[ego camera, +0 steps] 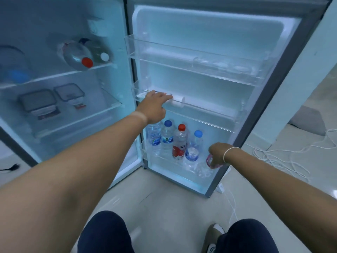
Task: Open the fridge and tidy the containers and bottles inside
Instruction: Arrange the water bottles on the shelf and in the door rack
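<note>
Head view, and the fridge door [209,33] stands wide open, the person crouched on the floor in front of it. Left hand [155,105] reaches up to the middle door shelf [209,110], fingers laid over a white tube [177,101] lying flat along the rail; palm down on it, but whether that grip is clenched or just resting, I cannot tell. Down low, the right hand [218,152], a thin band on its wrist, wraps its grip around the top of a pink-labelled bottle [211,162] at the right end of the bottom door shelf [164,161]. Beside it in that same shelf stand four bottles in a row: two with dark blue caps at the left, a red-capped bottle [179,143] in the middle, a light-blue-capped one [195,145] just next to the hand. Inside the fridge, two bottles [80,55] lie on their sides on the upper shelf, caps facing out, one red and one white. One shelf below, two lidded containers [52,99] sit side by side. A white cable [284,157] trails across the floor at right.
</note>
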The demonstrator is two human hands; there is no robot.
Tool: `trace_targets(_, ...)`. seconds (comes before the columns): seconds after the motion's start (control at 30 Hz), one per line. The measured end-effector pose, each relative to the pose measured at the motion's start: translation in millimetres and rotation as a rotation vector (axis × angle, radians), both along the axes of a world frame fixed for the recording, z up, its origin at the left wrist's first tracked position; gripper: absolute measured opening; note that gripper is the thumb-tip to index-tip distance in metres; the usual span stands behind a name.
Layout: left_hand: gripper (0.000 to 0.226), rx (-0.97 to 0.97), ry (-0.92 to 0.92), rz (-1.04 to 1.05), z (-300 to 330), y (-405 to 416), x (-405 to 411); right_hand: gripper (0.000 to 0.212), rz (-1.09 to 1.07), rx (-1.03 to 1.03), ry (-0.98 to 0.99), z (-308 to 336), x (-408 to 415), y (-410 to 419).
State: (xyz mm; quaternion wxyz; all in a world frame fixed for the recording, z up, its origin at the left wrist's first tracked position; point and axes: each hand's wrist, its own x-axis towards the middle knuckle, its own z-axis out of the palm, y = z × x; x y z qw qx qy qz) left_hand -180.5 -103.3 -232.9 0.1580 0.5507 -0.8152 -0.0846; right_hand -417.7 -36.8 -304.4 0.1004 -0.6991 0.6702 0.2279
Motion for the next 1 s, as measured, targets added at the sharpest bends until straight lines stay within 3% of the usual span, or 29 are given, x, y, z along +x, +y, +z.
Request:
trace_targets(0.17,0.063,-0.031,0.025,0.008,-5,-2,1,0.048,0.028,-0.164,-0.011,-39,-10,-24)
trace_targets(0.47,0.065,-0.054,0.057,0.018,-14,0,1,0.03,0.111,-0.331,0.026,-90,-9,-47)
trace_targets(1.0,0.068,-0.113,0.041,0.07,-23,-2,-4,0.038,-0.121,-0.251,-0.271,-110,-15,-54)
